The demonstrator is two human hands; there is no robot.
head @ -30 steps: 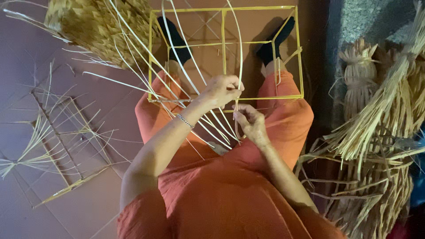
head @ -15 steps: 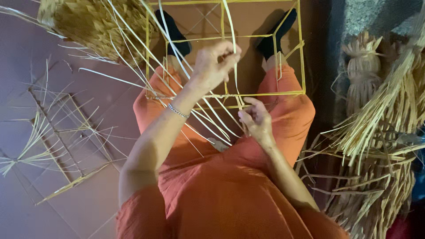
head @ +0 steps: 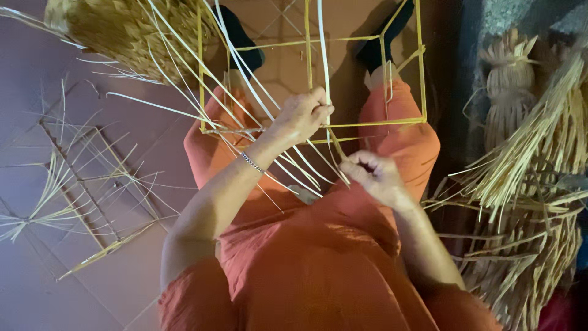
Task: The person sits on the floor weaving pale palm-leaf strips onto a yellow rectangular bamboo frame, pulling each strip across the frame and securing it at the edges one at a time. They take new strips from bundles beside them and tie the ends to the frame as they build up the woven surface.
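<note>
Left hand (head: 303, 115), frame centre, fingers clenched around a pale straw strip (head: 323, 55) rising to the top edge. Right hand (head: 373, 176) just below-right pinches strip ends. Yellow wire frame (head: 422, 73) behind, over orange-clad lap.

No packages, labels, signs or screens in view.

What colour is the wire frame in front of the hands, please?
The frame is yellow, as the head view shows.
</note>
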